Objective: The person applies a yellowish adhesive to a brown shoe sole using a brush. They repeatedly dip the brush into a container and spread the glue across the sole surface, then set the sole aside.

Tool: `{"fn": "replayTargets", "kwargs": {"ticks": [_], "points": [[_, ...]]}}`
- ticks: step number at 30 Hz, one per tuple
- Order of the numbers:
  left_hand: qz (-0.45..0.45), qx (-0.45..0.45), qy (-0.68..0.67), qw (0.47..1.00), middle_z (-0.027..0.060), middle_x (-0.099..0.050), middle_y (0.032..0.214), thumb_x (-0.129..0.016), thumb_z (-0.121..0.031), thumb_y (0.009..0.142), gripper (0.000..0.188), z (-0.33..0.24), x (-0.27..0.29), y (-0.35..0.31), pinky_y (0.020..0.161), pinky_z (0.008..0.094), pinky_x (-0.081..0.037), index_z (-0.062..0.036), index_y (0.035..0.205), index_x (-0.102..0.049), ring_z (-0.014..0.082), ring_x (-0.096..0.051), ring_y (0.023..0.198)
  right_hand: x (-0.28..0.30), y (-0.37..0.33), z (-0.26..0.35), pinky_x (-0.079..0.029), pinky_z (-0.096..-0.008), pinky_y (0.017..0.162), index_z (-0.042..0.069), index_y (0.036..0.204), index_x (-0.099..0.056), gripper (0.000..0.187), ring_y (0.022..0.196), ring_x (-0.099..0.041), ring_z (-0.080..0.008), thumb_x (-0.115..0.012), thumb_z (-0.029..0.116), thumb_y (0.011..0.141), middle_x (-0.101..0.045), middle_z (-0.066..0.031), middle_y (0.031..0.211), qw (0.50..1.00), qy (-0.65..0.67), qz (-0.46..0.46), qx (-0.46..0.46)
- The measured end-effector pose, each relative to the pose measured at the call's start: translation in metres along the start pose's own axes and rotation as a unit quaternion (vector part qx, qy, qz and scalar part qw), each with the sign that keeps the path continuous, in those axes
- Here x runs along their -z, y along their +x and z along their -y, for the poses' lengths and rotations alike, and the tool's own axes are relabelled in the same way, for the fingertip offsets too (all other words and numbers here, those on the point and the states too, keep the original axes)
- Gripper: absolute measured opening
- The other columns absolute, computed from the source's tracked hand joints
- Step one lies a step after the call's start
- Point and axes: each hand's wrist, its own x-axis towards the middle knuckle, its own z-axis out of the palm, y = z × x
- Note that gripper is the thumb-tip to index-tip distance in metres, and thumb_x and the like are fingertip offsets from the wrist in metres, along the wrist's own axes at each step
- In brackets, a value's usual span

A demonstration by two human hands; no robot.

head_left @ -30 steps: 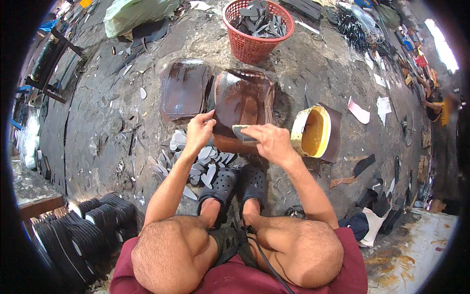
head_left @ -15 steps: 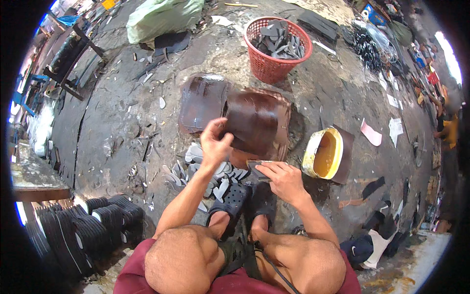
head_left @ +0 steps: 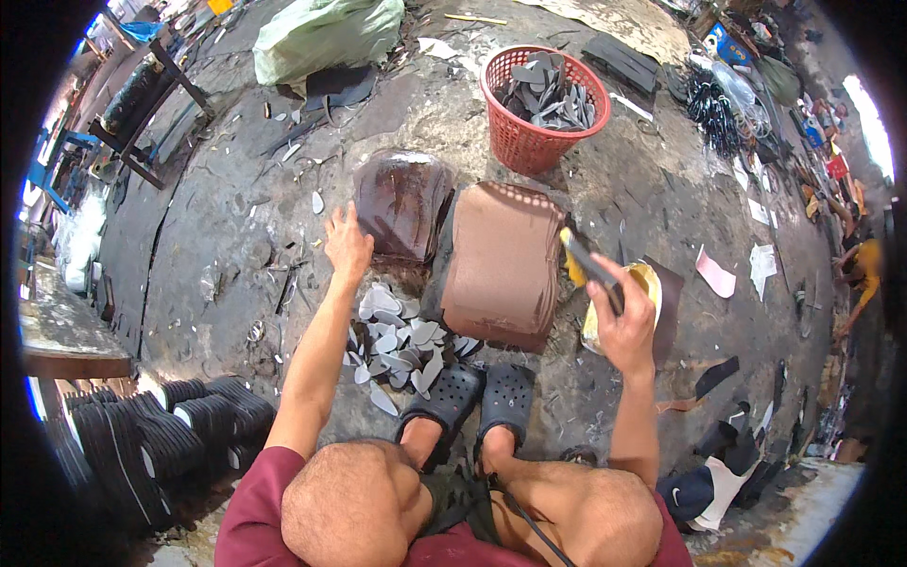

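My right hand (head_left: pixel 625 317) grips a dark, yellow-edged flat tool (head_left: pixel 586 264) beside a matte brown sheet stack (head_left: pixel 505 265). My left hand (head_left: pixel 349 246) is open beside a glossy dark-brown stack (head_left: pixel 403 205).

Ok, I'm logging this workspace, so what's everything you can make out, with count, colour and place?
Glossy stack: 1, dark brown, centre-left floor
Matte stack: 1, brown, centre floor
Yellow-tipped tool: 1, dark and yellow, right of matte stack
Tub: 1, pale yellow, right, partly hidden
Loose cut pieces: many, grey, piled left of centre
Basket: 1, red, upper centre, holding grey pieces
Bag: 1, pale green, upper left
Sole-shaped pieces: stacks, black and white, lower left
Curved scrap: 1, pink, right floor
Edge clutter: uncounted, mixed colours, outer edges
Clogs: 2, dark, lower centre
Left hand: 1, bare, beside glossy stack
Right hand: 1, bare, around the tool
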Motion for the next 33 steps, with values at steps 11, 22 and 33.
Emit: {"fn": "replayTargets", "kwargs": {"ticks": [11,22,33], "points": [[0.127,-0.4,-0.211,0.883,0.0179,-0.057,0.143,-0.067,-0.004,0.076,0.051,-0.121,0.061,-0.145,0.12,0.0472,-0.037,-0.0011,0.127,-0.061,0.0353,-0.049,0.14,-0.07,0.118,-0.008,-0.054,-0.0457,0.087,0.016,0.129,-0.064,0.039,0.102,-0.071,-0.0344,-0.062,0.02,0.091,-0.074,-0.0153,0.108,0.989,-0.059,0.134,-0.007],[0.105,-0.454,-0.197,0.863,0.016,-0.056,0.147,-0.065,-0.008,0.079,0.053,-0.103,0.054,-0.156,0.122,0.0449,-0.036,-0.0034,0.132,-0.062,0.031,-0.047,0.142,-0.09,0.091,0.004,-0.056,-0.0505,0.086,0.012,0.127,-0.067,0.044,0.102,-0.069,-0.0404,-0.063,0.024,0.085,-0.072,-0.0235,0.106,0.97,-0.157,0.148,-0.112],[0.132,-0.433,-0.219,0.864,0.0165,-0.054,0.148,-0.067,-0.005,0.08,0.055,-0.106,0.056,-0.16,0.121,0.0451,-0.037,-0.0046,0.134,-0.06,0.0318,-0.045,0.144,-0.104,0.085,-0.05,-0.053,-0.0548,0.088,0.002,0.127,-0.06,0.044,0.098,-0.069,-0.0466,-0.061,0.022,0.088,-0.073,-0.0265,0.1,0.965,-0.129,0.017,-0.228]]}}
